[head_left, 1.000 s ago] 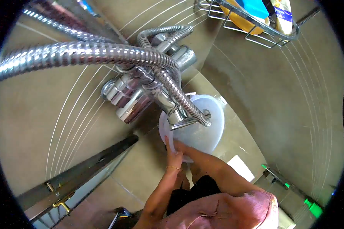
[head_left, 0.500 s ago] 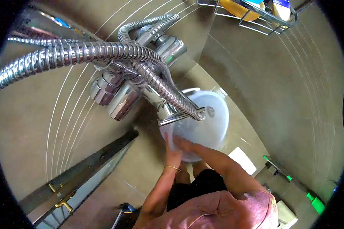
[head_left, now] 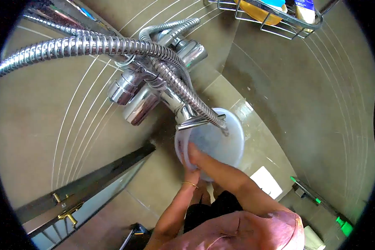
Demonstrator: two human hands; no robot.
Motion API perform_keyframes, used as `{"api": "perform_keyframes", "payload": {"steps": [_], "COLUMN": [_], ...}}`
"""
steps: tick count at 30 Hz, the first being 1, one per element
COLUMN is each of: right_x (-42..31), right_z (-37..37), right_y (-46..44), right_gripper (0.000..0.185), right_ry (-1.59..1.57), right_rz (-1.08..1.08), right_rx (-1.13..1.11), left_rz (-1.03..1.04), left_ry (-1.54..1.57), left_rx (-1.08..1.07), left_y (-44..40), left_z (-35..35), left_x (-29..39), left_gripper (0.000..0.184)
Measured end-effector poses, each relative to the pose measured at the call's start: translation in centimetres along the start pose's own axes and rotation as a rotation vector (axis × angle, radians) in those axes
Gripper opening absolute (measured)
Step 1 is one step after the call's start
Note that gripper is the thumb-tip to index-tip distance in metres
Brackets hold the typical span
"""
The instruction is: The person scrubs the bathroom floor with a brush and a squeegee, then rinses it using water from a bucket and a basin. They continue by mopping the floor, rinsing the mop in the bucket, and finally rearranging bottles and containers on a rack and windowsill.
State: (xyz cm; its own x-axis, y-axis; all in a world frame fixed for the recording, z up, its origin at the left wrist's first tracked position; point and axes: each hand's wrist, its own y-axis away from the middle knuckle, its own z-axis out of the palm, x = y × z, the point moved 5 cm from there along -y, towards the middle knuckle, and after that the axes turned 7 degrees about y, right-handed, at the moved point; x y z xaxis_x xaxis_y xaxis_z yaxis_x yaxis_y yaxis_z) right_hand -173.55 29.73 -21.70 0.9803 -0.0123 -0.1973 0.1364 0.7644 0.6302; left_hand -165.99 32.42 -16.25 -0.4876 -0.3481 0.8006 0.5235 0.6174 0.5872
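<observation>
A pale, translucent white bucket (head_left: 236,146) sits low over the tiled floor, under the chrome tap, its mouth facing up toward me. My left hand (head_left: 190,163), with a gold bangle at the wrist, grips the near-left side of the bucket; its fingers show only partly. Inside the rim, my right hand (head_left: 194,153) reaches against the left inner wall, and its fingertips are hidden. The chrome tap spout (head_left: 180,111) and a flexible metal shower hose (head_left: 196,102) hang over the bucket's far-left part.
Several chrome knobs (head_left: 141,105) project from the wall above the bucket. A wire rack (head_left: 275,26) with bottles hangs at the top right. A white square (head_left: 266,182) lies on the floor at right. A dark-framed door (head_left: 87,191) with brass handles stands at left.
The bucket's opening has shifted slightly left and down and looks less tilted. My right hand has moved left along the inner wall. The whole view has shifted a little.
</observation>
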Motion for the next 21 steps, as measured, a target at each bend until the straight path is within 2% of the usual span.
{"api": "perform_keyframes", "payload": {"steps": [1,2,3,4,6,8,11,12,13,15,17,19,21], "right_x": [-4.2,-8.6,-13.6,-15.8,-19.5,-19.1,-16.5,-15.3,-13.4,-12.5,-11.9,-15.9,-21.7], "right_z": [4.7,5.7,8.5,6.7,2.6,1.3,2.7,3.9,7.6,14.0,16.9,12.1,8.1], "right_y": [0.5,1.2,3.8,2.9,0.9,0.7,1.5,1.7,3.6,7.8,9.3,6.1,7.9], "right_gripper": [0.037,0.037,0.039,0.042,0.054,0.055,0.058,0.059,0.053,0.045,0.039,0.034,0.052], "right_ry": [-0.362,-0.294,-0.350,-0.213,-0.139,0.313,1.032,1.277,1.235,1.461,2.002,1.861,2.223], "right_rz": [0.020,-0.090,-0.323,-0.374,-0.253,-0.509,-0.879,-0.995,-0.919,-1.048,-1.489,-0.558,-0.926], "right_rx": [-0.252,-0.099,0.114,0.077,0.490,0.680,0.931,1.006,0.784,0.542,0.442,0.112,0.413], "left_rz": [0.027,0.049,-0.009,0.033,0.117,0.352,0.050,-0.046,-0.151,-0.295,-0.380,-0.522,-0.632], "left_ry": [-0.098,-0.196,-0.009,-0.033,-0.085,-0.457,0.033,0.077,0.118,0.146,0.157,0.249,0.409], "left_rx": [0.043,0.088,0.085,0.089,0.100,0.135,0.077,0.080,0.086,0.048,-0.041,-0.110,-0.123], "left_y": [-0.7,-1.3,-0.5,-0.1,0.5,3.0,2.7,2.3,2.3,2.7,2.6,4.3,4.8], "left_z": [-1.1,-2.2,-1.7,-1.6,-1.4,-0.7,-0.3,-0.3,-0.5,-1.0,-2.0,-3.1,-3.5], "left_x": [-1.8,-3.5,0.3,1.4,3.4,6.0,3.3,3.1,2.8,1.7,1.1,2.4,2.8], "left_gripper": [0.090,0.092,0.092,0.092,0.092,0.092,0.090,0.089,0.087,0.082,0.075,0.067,0.062]}}
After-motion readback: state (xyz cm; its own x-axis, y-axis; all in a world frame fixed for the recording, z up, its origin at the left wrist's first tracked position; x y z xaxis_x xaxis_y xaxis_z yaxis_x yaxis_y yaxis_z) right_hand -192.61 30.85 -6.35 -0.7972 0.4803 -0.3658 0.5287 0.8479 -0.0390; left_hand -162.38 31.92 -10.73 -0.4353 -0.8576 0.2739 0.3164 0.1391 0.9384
